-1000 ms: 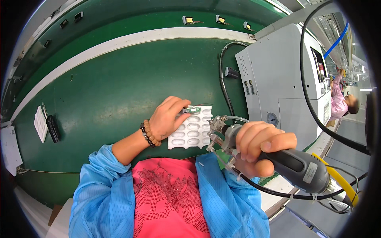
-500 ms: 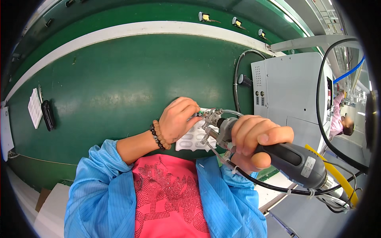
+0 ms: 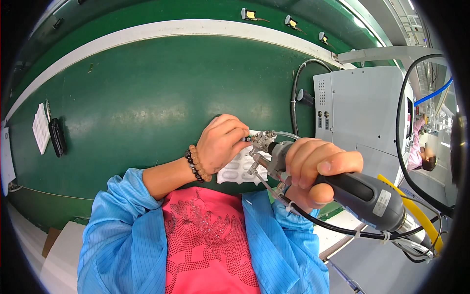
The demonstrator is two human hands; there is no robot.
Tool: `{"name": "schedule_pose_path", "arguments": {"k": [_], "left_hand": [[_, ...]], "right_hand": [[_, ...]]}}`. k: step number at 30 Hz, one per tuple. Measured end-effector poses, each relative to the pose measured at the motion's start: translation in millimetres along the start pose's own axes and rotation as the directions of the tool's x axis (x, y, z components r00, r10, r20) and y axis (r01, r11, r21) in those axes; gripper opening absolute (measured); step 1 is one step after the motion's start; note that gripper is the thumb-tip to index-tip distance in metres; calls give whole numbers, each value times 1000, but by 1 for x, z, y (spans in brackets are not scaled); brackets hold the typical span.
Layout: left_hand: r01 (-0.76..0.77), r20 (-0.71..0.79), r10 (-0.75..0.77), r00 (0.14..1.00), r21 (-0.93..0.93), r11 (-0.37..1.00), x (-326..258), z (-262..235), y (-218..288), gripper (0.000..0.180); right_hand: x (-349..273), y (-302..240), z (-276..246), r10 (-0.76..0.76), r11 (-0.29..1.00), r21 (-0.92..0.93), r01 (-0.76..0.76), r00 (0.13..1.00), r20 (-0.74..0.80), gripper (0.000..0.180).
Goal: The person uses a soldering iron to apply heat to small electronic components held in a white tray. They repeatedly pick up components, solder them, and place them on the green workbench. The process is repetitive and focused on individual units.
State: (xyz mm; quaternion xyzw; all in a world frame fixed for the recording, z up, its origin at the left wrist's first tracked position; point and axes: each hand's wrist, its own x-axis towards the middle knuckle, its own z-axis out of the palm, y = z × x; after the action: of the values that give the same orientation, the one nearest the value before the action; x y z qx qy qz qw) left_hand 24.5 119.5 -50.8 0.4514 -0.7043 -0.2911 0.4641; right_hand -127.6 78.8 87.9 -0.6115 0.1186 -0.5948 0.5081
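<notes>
My right hand (image 3: 318, 169) is wrapped round a grey power screwdriver (image 3: 364, 196) with hoses and a cable along it. Its metal nose (image 3: 262, 147) points left, toward the fingertips of my left hand (image 3: 223, 144). Those fingers are closed in a pinch at the nose's tip, on a small part (image 3: 247, 138) that looks green and dark; most of it is hidden by fingers and metal. Below the nose lies a white moulded tray (image 3: 237, 171) with rounded pockets, partly covered by my left hand and the screwdriver.
On the green bench (image 3: 142, 88), a large grey machine (image 3: 362, 108) stands at the right, with a black cable (image 3: 294, 93) beside it. Far left are another white tray (image 3: 41, 130) and a black case (image 3: 57, 137). Several small yellow-and-black parts lie on the far green strip. A person (image 3: 416, 152) is far right.
The whole view has shifted slightly. Both hands keep nearly the same grip and place, with the screwdriver's nose still at my left fingertips.
</notes>
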Motion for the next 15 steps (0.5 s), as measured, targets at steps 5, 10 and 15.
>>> {"name": "schedule_pose_path", "arguments": {"k": [5, 10, 15], "left_hand": [[25, 3, -25, 1000, -22, 999, -1, 2, -2, 33], [49, -2, -49, 999, -43, 998, -1, 1, -1, 33], [38, 3, -37, 999, -31, 999, -2, 2, -2, 29]], "right_hand": [[5, -1, 3, 101, 992, -72, -99, 995, 16, 39], [4, 0, 6, 123, 983, -138, -117, 992, 36, 39], [2, -8, 5, 141, 984, -107, -143, 990, -25, 40]]}}
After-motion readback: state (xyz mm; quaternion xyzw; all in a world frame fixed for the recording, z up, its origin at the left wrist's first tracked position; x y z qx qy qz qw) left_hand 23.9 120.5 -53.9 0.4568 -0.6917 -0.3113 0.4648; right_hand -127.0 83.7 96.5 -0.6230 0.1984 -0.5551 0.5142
